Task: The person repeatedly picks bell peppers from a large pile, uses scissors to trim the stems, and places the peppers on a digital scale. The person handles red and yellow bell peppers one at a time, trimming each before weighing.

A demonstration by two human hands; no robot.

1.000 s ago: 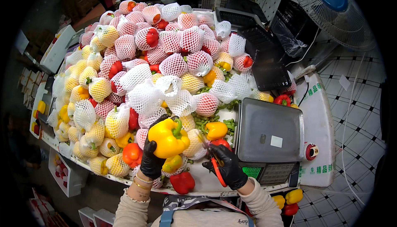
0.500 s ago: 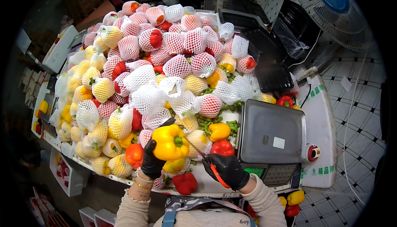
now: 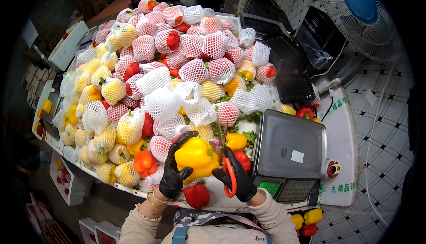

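Well left of both hands, a white box (image 3: pixel 80 191) sat below the edge of the table (image 3: pixel 219 195). From there the rim curved in toward the left wrist, and netted peppers (image 3: pixel 111 91) crowded up to it, leaving little room beside or beyond that hand; their foam sleeves were diamond-meshed over rounded red and yellow skins. The black-gloved left hand (image 3: pixel 173 175) curled around the left side of a glossy, lobed yellow bell pepper (image 3: pixel 195 157), which lay between the two hands. Nearer the body, a shiny red pepper (image 3: pixel 196 196) rested by the front edge, with a strip of smooth, pale tabletop to its right. The gloved right hand (image 3: pixel 239 181) gripped scissors (image 3: pixel 234 177) by their red handles, slim metal blades pointing away from the body; whether its thumb touched the yellow one, I cannot tell. Just right of it, a scale (image 3: pixel 284 133) with a flat grey, round-cornered pan blocked sideways movement. Beyond stood a white foam box (image 3: pixel 344 155).
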